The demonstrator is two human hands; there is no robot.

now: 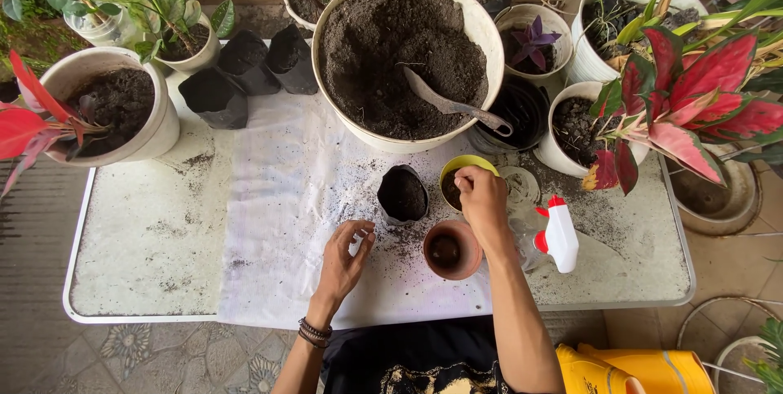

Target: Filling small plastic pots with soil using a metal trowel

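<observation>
Head view: right hand (481, 195) pinching soil over small yellow pot (465, 168), grip narrow; left hand (344, 254) resting loosely curled, holding nothing, on white table (147, 239) beside black grow bag (402, 195) and terracotta pot (451, 249). Best kept low over the rim, crumbling gently.

Soft even daylight, faint shadows, sharp

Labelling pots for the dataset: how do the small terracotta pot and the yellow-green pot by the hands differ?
The terracotta pot is reddish-brown, sits nearer the person and nothing touches it. The yellow-green pot sits farther back, and the right hand reaches over its rim, hiding part of it. The left hand rests on the white sheet, away from both. Both pots are small, round, upright and hold dark soil.
</observation>
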